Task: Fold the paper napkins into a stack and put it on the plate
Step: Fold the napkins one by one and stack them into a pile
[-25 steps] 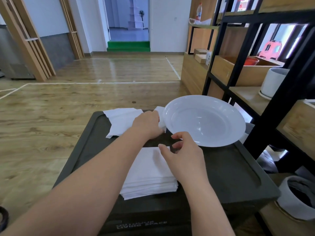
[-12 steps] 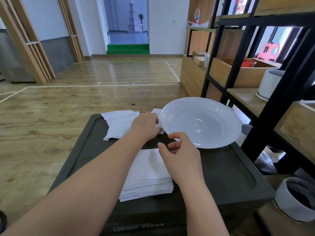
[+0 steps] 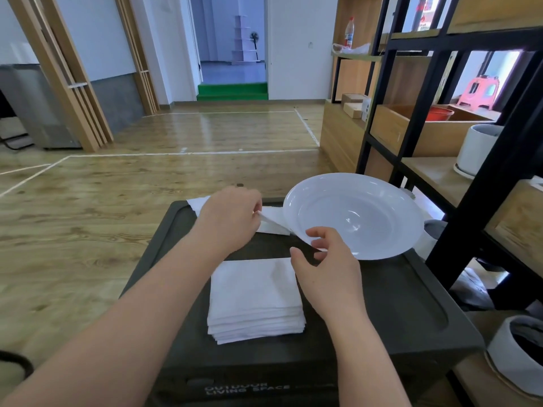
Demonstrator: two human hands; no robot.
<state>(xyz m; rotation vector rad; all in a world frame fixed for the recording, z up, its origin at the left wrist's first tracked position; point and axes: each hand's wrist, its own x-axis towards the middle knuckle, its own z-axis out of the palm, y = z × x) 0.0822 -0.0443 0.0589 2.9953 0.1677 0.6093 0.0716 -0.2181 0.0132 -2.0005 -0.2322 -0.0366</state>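
A white plate (image 3: 355, 215) sits at the back right of a dark box lid (image 3: 396, 304). A stack of folded white napkins (image 3: 255, 301) lies in the middle of the lid. At the back left lies a loose unfolded napkin (image 3: 271, 220), partly tucked under the plate's rim. My left hand (image 3: 232, 218) pinches this napkin and covers most of it. My right hand (image 3: 323, 257) hovers by the plate's near rim, above the stack's far right corner, fingers loosely curled and holding nothing.
A black metal shelf (image 3: 470, 136) with wooden boxes and a white pot (image 3: 477, 148) stands close on the right. Another white pot (image 3: 517, 353) sits low at the right. Wooden floor stretches to the left and beyond the box.
My left hand has lifted and gathered the loose napkin, which now shows less on the left. My right hand has stayed near the plate's rim.
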